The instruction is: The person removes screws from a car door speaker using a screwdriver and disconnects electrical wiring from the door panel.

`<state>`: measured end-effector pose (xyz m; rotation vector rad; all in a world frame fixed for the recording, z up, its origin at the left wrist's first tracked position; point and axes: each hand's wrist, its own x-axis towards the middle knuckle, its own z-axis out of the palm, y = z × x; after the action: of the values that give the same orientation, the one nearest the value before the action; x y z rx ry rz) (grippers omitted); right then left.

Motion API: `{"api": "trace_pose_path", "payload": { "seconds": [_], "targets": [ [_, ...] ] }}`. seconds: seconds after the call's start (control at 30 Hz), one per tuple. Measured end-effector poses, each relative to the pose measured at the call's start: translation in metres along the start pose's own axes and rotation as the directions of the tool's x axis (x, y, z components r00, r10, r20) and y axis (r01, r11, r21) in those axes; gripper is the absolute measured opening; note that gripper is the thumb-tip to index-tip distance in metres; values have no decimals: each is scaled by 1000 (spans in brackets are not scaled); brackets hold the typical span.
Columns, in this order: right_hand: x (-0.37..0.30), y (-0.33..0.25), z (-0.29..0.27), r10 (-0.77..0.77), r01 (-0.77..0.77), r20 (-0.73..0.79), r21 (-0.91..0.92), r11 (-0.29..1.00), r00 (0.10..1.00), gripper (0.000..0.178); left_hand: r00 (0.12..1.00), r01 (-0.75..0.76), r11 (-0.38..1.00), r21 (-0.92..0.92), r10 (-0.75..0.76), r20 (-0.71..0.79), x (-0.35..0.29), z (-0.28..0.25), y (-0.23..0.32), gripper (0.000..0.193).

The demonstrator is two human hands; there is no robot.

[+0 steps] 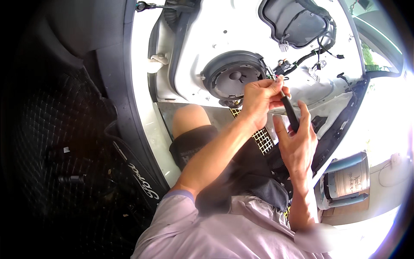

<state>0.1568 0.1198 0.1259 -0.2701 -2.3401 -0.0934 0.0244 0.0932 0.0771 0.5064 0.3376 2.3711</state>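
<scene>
A screwdriver (290, 113) with a black handle and a slim metal shaft slants up and left toward the right rim of a round black speaker (233, 82). My left hand (260, 98) pinches the shaft between thumb and fingers, close to the speaker. My right hand (298, 144) is around the handle's lower end, its thumb on one side and fingers on the other. Just what the screwdriver's tip touches is too small to make out. The speaker sits in the white bare metal of a car door (202, 32).
Black wiring (308, 55) with loose connectors runs across the door, right of the speaker. A dark cover (297, 28) fills an opening above. To the left lie the door sill (144, 103) and a quilted dark floor mat (39, 125). A pale bucket (351, 179) stands at right.
</scene>
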Motion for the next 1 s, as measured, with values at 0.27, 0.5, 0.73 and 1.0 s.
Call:
{"api": "trace_pose_path", "payload": {
  "seconds": [0.27, 0.5, 0.73, 1.0],
  "targets": [
    [22, 10, -10, 187, -735, 872, 483, -476, 452, 42, 992, 22, 993, -116, -7, 128, -2, 3, 3, 30],
    [8, 3, 7, -84, 84, -14, 30, 996, 996, 29, 1000, 1, 993, 121, -2, 8, -3, 0, 8, 31],
    [24, -5, -15, 356, -809, 766, 586, -43, 536, 34, 989, 12, 989, -145, 10, 147, 3, -7, 1, 30],
    [16, 6, 1, -170, 170, 19, -67, 983, 985, 21, 1000, -10, 998, 60, 12, -29, 5, -5, 3, 31]
  ]
}}
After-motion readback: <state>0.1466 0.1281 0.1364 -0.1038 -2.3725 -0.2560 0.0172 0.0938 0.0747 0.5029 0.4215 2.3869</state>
